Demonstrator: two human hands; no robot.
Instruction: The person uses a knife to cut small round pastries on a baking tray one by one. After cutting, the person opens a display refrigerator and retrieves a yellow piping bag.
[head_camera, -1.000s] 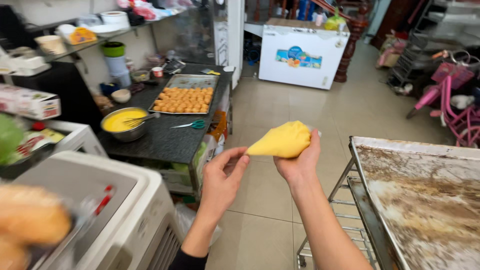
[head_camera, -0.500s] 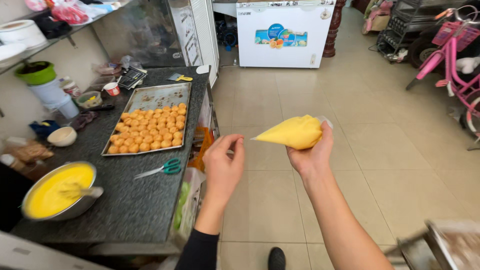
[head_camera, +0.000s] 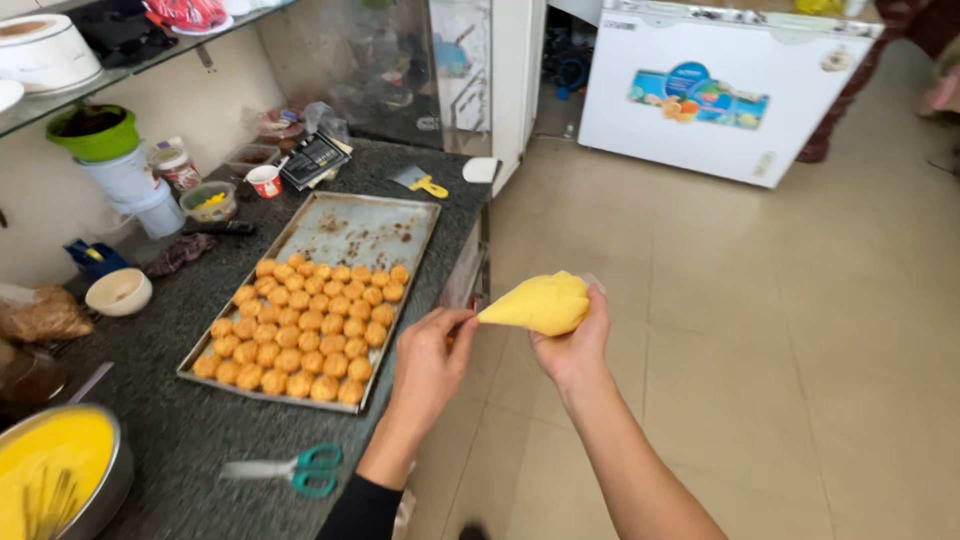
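Beside the right edge of the dark stone bench (head_camera: 200, 440), above the tiled floor (head_camera: 760, 340), a yellow piping bag (head_camera: 540, 303) full of cream is held in the air. The right hand (head_camera: 572, 345) is closed around the wide back end of the bag, and the pointed tip of the bag is directed to the left. The left hand (head_camera: 428, 362) is raised just beside this tip; its fingers are loosely curled and the tip is touched or nearly touched by them, which of the two cannot be told.

On the bench, along its right edge, a metal baking tray (head_camera: 370, 225) is laid. Its near part is filled with rows of small golden pastry puffs (head_camera: 300, 335), and its far part is bare and stained. At the near edge of the bench, green-handled scissors (head_camera: 290, 468) are seen, and at the near left corner a metal bowl (head_camera: 60, 480) of yellow cream with a whisk inside is placed. Near the far right corner, a scraper with a yellow handle (head_camera: 420, 181) is lying. By the left edge, a small white bowl (head_camera: 118, 291) is standing. Well apart, on the floor at the back, a white chest freezer (head_camera: 720, 90) is seen.
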